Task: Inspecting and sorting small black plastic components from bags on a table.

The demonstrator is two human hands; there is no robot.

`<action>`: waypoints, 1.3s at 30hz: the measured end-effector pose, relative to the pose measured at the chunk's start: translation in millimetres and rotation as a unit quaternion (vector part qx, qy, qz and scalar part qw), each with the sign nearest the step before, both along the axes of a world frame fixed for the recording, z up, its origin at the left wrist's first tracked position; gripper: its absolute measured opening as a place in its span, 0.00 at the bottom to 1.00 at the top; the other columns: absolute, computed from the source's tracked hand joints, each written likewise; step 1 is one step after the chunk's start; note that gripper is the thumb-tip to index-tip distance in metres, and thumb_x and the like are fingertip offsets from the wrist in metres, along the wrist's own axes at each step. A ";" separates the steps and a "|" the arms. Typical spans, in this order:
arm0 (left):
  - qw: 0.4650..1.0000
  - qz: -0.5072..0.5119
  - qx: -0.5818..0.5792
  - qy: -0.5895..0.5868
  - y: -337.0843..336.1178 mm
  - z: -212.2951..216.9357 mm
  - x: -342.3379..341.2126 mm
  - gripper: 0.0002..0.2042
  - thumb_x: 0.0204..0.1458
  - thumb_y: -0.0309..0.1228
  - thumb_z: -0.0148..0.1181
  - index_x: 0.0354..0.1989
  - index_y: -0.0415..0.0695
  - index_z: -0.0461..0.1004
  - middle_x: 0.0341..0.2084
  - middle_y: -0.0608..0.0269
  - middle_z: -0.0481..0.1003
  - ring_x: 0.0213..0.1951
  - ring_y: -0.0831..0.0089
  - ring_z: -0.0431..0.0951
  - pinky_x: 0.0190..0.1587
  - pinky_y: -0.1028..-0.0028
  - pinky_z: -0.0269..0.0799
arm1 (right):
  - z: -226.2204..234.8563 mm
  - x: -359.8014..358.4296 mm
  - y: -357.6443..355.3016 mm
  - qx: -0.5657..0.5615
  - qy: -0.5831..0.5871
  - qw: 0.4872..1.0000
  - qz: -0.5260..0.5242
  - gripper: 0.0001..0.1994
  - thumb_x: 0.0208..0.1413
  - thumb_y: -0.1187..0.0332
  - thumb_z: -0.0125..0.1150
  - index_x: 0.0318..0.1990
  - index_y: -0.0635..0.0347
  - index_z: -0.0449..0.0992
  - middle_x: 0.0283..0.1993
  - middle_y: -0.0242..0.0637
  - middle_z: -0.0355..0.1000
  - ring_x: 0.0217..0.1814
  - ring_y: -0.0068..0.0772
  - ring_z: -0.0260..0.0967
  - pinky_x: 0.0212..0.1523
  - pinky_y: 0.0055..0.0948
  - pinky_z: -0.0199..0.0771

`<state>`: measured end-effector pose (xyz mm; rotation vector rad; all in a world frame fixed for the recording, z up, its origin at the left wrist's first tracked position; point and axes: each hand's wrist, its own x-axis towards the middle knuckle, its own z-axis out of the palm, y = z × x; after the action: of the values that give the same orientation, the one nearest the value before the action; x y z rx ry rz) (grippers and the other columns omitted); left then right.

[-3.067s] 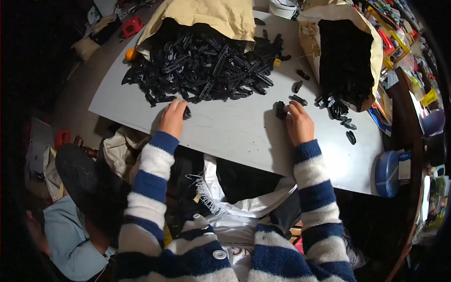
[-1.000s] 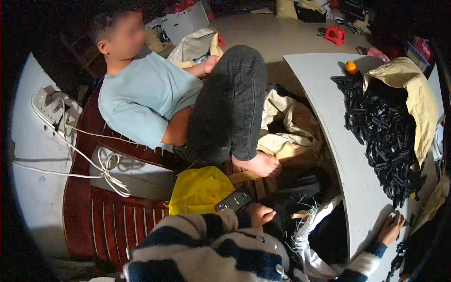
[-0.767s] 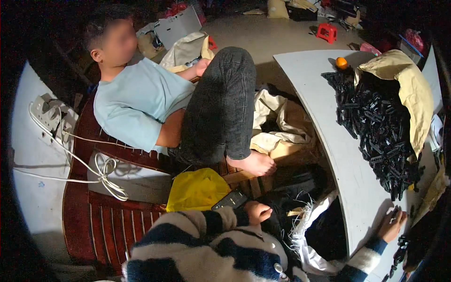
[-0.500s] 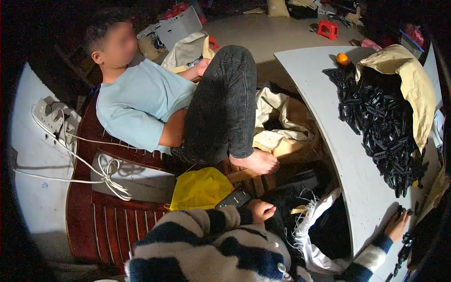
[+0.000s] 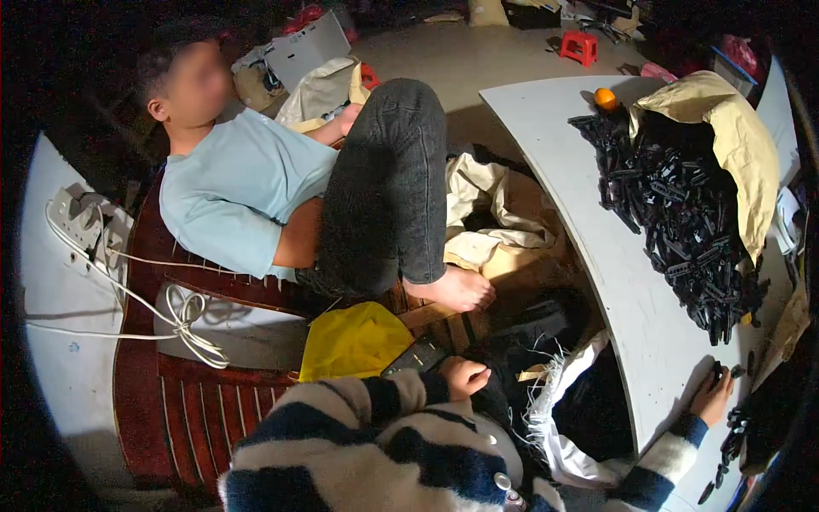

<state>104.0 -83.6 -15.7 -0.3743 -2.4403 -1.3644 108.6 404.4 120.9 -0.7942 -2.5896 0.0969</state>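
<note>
Black plastic clips [image 5: 682, 222] lie heaped on the white tabletop [image 5: 589, 213] beneath a crumpled tan paper sack [image 5: 725, 145], with an orange ball [image 5: 605, 99] at the far edge. The person's right hand [image 5: 712, 394], in a striped navy-and-white sleeve [image 5: 657, 465], rests flat and spread on the tabletop, fingertips touching a few loose clips; the left hand [image 5: 465, 377] is curled on a dark flat phone-like object [image 5: 415, 358] beside a yellow bag [image 5: 354, 341]. Another person in a pale blue shirt [image 5: 239, 192] reclines on a dark red slatted bench [image 5: 171, 401].
</note>
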 end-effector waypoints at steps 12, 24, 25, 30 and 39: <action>0.988 -0.106 -0.053 -0.098 -6.1 33.2 -9.4 0.16 0.45 0.30 0.54 0.11 0.42 0.58 0.09 0.52 0.57 0.11 0.58 0.58 0.15 0.66 0.50 | -0.6 2.0 -2.2 -0.012 0.018 1.000 -0.008 0.15 0.53 0.64 0.49 0.47 0.58 0.65 0.48 0.46 0.64 0.49 0.48 0.62 0.47 0.37 0.64; 0.994 -0.075 0.023 -0.070 -0.8 8.9 -8.8 0.15 0.40 0.29 0.59 0.10 0.42 0.60 0.08 0.53 0.58 0.11 0.58 0.61 0.15 0.68 0.51 | -4.7 4.0 0.4 0.024 0.059 0.997 0.037 0.15 0.49 0.71 0.51 0.46 0.58 0.64 0.43 0.45 0.63 0.45 0.50 0.63 0.43 0.38 0.65; 0.997 -0.051 0.014 -0.055 -0.7 1.7 -5.5 0.15 0.40 0.30 0.59 0.10 0.42 0.61 0.08 0.53 0.58 0.11 0.58 0.61 0.15 0.68 0.51 | -5.1 2.9 0.2 0.024 0.061 0.997 0.037 0.15 0.49 0.71 0.51 0.46 0.58 0.64 0.43 0.45 0.63 0.45 0.50 0.63 0.43 0.38 0.65; 0.997 -0.046 -0.012 -0.056 -0.4 19.4 -6.9 0.14 0.40 0.31 0.59 0.10 0.43 0.62 0.09 0.52 0.60 0.11 0.58 0.61 0.15 0.68 0.52 | 1.0 3.3 -8.2 0.001 0.041 0.999 0.016 0.13 0.51 0.68 0.50 0.45 0.59 0.65 0.43 0.46 0.64 0.44 0.50 0.63 0.42 0.38 0.65; 0.998 -0.041 -0.034 -0.037 0.5 26.3 -8.0 0.14 0.40 0.31 0.58 0.10 0.42 0.62 0.08 0.53 0.59 0.12 0.56 0.61 0.16 0.67 0.52 | 2.0 0.9 -7.4 -0.007 0.033 0.999 0.012 0.13 0.52 0.66 0.51 0.44 0.60 0.66 0.42 0.46 0.65 0.44 0.49 0.64 0.42 0.37 0.65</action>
<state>96.0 -83.0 10.6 -0.4533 -2.5625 -1.3542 109.5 397.1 123.0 -0.7518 -2.5399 0.1470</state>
